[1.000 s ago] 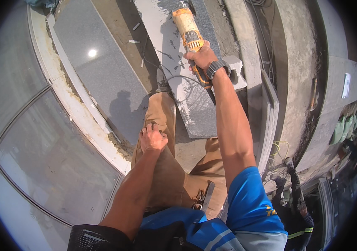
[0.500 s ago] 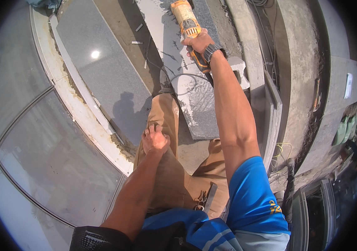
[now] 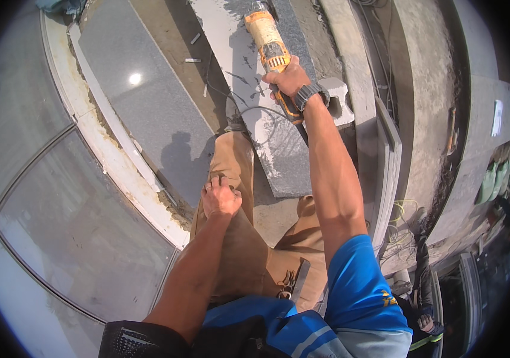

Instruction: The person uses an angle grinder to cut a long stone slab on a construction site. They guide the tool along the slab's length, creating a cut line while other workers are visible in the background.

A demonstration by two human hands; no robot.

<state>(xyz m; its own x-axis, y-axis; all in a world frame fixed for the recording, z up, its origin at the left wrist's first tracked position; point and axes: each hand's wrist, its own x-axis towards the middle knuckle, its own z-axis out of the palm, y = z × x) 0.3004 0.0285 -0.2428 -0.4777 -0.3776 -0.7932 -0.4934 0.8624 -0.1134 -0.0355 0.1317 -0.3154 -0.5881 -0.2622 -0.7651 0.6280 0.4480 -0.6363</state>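
Orange, hard-cased power tool (image 3: 269,43) clamped in the right hand (image 3: 292,79), jutting ahead over a grey slab (image 3: 285,170). Probably nose-heavy and rigid; best held by the rear handle (image 3: 289,111), steadied along the body (image 3: 263,30), clear of the nose (image 3: 257,7). Under the left hand (image 3: 220,198), trousers (image 3: 240,241); cannot tell whether gripped.
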